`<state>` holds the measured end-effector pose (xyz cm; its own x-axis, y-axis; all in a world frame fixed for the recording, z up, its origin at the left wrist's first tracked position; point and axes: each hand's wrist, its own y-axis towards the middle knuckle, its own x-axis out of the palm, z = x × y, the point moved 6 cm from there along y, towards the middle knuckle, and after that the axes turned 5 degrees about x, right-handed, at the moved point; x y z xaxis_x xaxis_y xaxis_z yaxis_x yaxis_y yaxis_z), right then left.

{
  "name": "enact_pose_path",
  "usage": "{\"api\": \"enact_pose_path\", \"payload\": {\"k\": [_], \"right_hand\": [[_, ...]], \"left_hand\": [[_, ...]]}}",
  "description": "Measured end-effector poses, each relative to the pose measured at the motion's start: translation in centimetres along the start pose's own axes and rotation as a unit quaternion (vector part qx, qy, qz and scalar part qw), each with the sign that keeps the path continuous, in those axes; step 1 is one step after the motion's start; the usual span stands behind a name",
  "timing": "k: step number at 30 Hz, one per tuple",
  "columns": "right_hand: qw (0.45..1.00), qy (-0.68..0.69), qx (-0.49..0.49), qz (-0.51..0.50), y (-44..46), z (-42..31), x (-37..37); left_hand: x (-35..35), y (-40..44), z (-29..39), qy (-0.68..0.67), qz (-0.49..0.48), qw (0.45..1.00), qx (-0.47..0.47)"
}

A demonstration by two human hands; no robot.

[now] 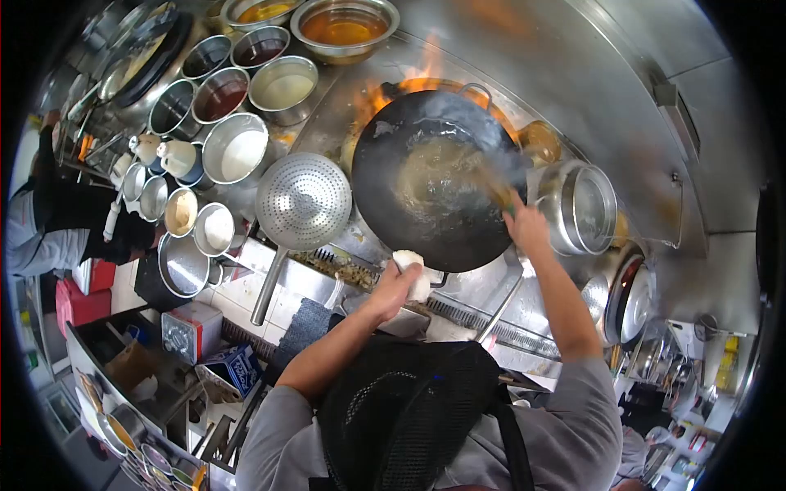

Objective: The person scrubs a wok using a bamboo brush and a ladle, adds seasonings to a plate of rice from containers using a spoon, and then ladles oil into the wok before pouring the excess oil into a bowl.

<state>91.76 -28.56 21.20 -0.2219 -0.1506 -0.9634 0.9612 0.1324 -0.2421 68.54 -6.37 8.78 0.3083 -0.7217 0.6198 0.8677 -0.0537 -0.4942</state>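
A large black wok (377,180) sits over open flames, with bubbling liquid (438,172) in its middle and steam above. My left hand (397,286) is closed on a white cloth (413,274) at the wok's near edge, by its handle. My right hand (526,225) is wrapped round the green handle of a brush-like tool (498,192), over the wok's right side. The tool's far end is blurred over the liquid. Left of the wok lies a perforated metal strainer (303,200), its long handle toward me.
Several metal bowls of sauces and powders (221,94) stand at the upper left. A steel pot (577,206) is right of the wok. A ladle handle (501,309) slants near my right forearm. Another person (57,221) stands at the far left.
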Motion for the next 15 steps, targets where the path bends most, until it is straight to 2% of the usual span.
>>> {"api": "enact_pose_path", "payload": {"k": [1,3,5,7,10,12,14,15], "right_hand": [[0.999,0.035,0.009,0.023,2.4,-1.3,-0.4],[0.989,0.143,0.027,0.007,5.1,-6.0,0.8],[0.951,0.307,0.0,-0.016,5.1,-10.0,4.4],[0.889,0.45,-0.008,-0.09,1.9,-14.4,4.9],[0.87,0.478,-0.016,-0.122,-3.1,-16.3,3.4],[0.878,0.433,-0.109,-0.17,-5.3,-15.1,2.9],[0.868,0.401,-0.141,-0.256,-7.3,-11.5,2.2],[0.875,0.368,-0.2,-0.242,-7.7,-8.8,2.0]], "left_hand": [[0.0,-0.3,0.8,0.0,0.006,1.0,0.003],[0.6,-0.9,1.3,0.003,-0.019,0.998,-0.056],[0.2,-0.5,1.5,0.008,-0.025,0.999,-0.036],[0.5,-0.6,1.9,0.012,-0.036,0.999,-0.017],[1.6,-2.1,3.2,-0.022,-0.046,0.999,0.011],[1.8,-3.3,3.8,-0.007,-0.006,1.0,-0.008],[1.3,-3.7,3.5,-0.003,0.006,1.0,-0.005],[0.8,-3.7,3.3,0.0,0.016,1.0,-0.004]]}}
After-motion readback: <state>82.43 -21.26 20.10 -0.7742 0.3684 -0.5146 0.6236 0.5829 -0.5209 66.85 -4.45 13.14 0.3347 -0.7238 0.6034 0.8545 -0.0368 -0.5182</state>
